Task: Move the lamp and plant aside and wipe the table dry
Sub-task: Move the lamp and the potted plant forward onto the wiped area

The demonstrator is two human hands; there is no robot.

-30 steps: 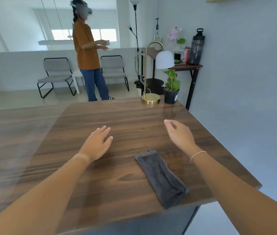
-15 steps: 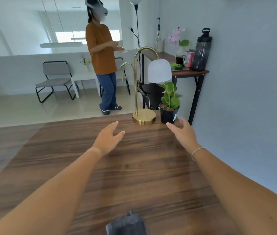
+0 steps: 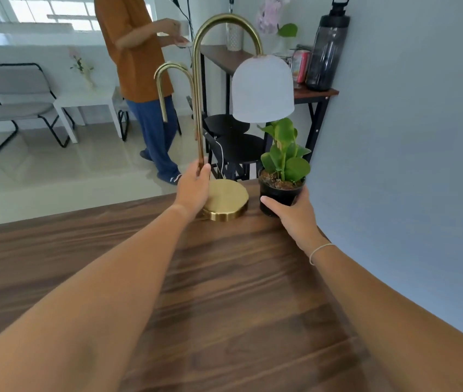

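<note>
left hand (image 3: pixel 195 188) is wrapped around the lower part of the lamp (image 3: pixel 226 198) stem, thumb on one side and fingers curled behind the brass tube, so it's gripping the lamp just above the round base. right hand (image 3: pixel 295 213) is cupped on the near side of the plant (image 3: pixel 282 165) pot, thumb pressed on the left of the black pot and palm against its front; the fingers go round the far side where they can't be seen, but it reads as a grasp on the pot. there's a thin bracelet (image 3: pixel 319 251) on that wrist.

both things sit at the far edge of the table (image 3: pixel 224 306), near its right corner, lamp base to the left and pot just beside it on the right, not touching. the lamp arches up and over, with its white shade (image 3: pixel 263 89) hanging right above the plant's leaves. both look like they're resting on the wood, can't tell for sure if either is lifted.

further out, a narrow side table (image 3: pixel 315 94) stands against the blue wall (image 3: pixel 408 137) with a dark water bottle (image 3: pixel 328 49) and a red can (image 3: pixel 302 66) on it. a person (image 3: pixel 139 66) in an orange shirt and blue trousers stands on the pale floor behind, next to a grey folding chair (image 3: pixel 12 106) and a small white table (image 3: pixel 89 100).
</note>
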